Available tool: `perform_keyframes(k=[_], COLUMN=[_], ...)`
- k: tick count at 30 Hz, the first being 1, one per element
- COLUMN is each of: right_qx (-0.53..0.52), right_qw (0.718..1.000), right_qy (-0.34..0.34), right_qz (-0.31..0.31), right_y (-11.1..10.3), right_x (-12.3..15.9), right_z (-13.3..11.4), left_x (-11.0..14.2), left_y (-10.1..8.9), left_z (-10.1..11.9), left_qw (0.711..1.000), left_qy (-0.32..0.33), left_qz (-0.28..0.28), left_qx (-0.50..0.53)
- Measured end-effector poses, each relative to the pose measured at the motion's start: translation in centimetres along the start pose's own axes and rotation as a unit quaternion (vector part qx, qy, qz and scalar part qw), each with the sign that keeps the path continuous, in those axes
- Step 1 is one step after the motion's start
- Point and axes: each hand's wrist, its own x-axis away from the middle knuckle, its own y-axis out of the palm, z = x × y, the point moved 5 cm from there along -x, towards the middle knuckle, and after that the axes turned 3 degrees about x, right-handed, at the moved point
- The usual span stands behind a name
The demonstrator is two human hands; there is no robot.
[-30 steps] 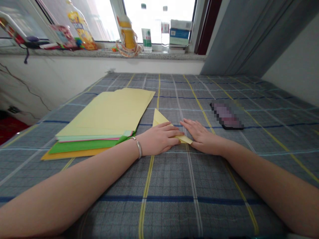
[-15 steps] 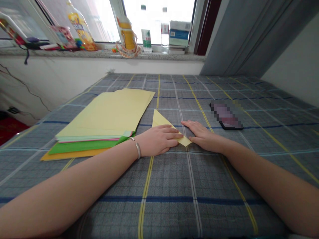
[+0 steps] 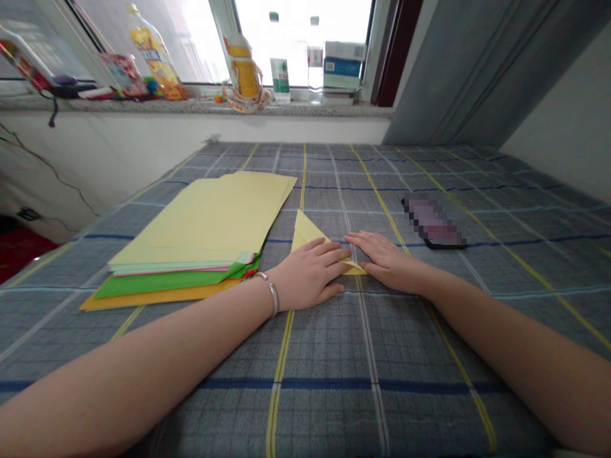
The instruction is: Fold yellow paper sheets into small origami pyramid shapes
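Observation:
A small folded sheet of yellow paper (image 3: 305,228), roughly triangular, lies on the checked cloth (image 3: 324,356). My left hand (image 3: 315,273) rests flat across it, fingers stretched out to the right, and hides its middle and lower part. The paper's top corner shows above the knuckles, and its right corner pokes out past the fingertips. My right hand (image 3: 386,261) lies on the cloth just to the right, fingers extended, with the thumb at the paper's right corner. A silver bangle (image 3: 273,296) is on my left wrist.
To the left lies a stack of coloured paper (image 3: 205,216), yellow on top with green and orange edges below. A phone (image 3: 434,222), partly pixelated, lies at the right. Behind, bottles, a tube (image 3: 280,81) and boxes (image 3: 342,67) stand on the windowsill (image 3: 305,110).
My left hand has slid slightly right and toward me over the paper, its thumb now lower on the cloth. The paper's right corner looks narrower. My right hand has barely moved.

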Motion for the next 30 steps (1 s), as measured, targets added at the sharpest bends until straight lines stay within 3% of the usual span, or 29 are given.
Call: perform_keyframes(k=[3,10,14,22,30], right_qx=[0.004,0.034,0.039,0.053,0.058], right_qw=[1.0,0.999,0.999,0.997,0.99], right_qy=[0.002,0.011,0.026,0.053,0.105], right_qz=[0.0,-0.001,-0.006,-0.011,-0.071], right_y=[-0.06,-0.34,-0.4,-0.32,-0.14], right_x=[0.01,0.11,-0.01,-0.24,-0.53], right_z=[-0.15,-0.57,-0.74,-0.96,-1.02], left_x=[-0.12,-0.02,-0.02,-0.06,-0.3], left_y=[0.08,-0.41,-0.47,-0.24,-0.4], left_z=[0.0,-0.07,-0.32,-0.28,-0.18], left_qw=[1.0,0.991,0.99,0.991,0.994], left_qy=[0.002,0.073,0.044,0.059,0.052], left_qz=[0.005,0.033,0.039,0.036,0.031], left_qx=[0.031,0.106,0.131,0.118,0.091])
